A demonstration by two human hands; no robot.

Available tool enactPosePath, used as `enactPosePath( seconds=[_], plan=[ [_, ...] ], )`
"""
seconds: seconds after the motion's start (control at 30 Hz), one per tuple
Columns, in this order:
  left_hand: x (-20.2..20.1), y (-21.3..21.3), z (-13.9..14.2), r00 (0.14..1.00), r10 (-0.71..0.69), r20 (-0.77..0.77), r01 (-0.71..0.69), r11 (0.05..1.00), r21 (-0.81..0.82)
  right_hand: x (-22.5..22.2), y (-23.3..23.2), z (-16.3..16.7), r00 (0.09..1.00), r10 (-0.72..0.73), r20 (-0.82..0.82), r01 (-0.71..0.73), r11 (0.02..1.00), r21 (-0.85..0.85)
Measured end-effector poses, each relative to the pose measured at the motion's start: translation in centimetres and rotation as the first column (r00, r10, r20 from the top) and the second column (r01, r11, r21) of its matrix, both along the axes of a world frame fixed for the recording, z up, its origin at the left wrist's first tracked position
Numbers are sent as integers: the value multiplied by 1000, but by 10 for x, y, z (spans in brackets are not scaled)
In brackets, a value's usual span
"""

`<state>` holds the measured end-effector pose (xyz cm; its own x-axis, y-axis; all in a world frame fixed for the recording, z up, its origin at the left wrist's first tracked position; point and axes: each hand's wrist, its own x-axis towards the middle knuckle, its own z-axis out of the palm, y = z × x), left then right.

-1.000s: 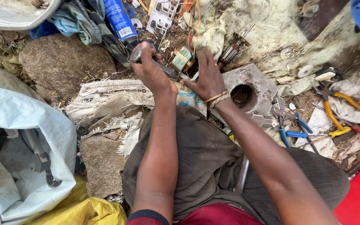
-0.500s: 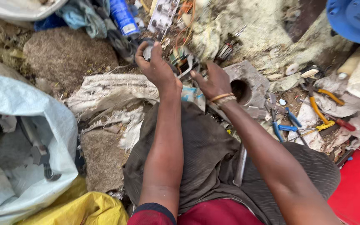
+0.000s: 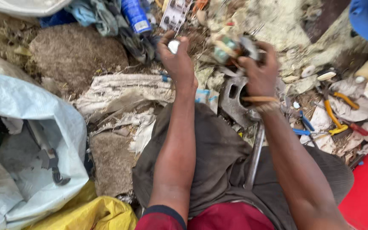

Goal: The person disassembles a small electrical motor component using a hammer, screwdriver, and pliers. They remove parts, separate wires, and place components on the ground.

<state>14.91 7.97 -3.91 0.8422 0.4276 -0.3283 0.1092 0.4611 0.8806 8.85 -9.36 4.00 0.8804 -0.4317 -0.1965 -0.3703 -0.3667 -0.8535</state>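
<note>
Now we see the left grip [image 3: 176, 59] clamped on a small white piece [image 3: 173, 46], the right grip [image 3: 258, 70] clutching a blurred metal part [image 3: 231, 47].

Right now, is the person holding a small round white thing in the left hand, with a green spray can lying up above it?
Not quite: the head view shows the spray can is blue. The left hand does hold the small round white thing.

A blue can [image 3: 135, 16] with a pale label lies at the top of the messy ground. Beside it sits a white card pack [image 3: 174, 13] with dark shapes.
</note>
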Motion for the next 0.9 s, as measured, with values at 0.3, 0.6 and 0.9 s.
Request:
enactPosePath(
  seconds=[0.3,0.6,0.9],
  plan=[
    [-45,-64,25,755,-648,-98,468,429,772,-93,-66,84,984,131,119,-69,904,-421],
    [-68,-64,56,126,-991,-43,848,85,524,-98,-81,67,999,30,40,-30,999,-11],
    [-63,-72,57,318,-947,-54,661,180,728,-109,-85,46,988,79,134,-76,997,-25]
  ],
)
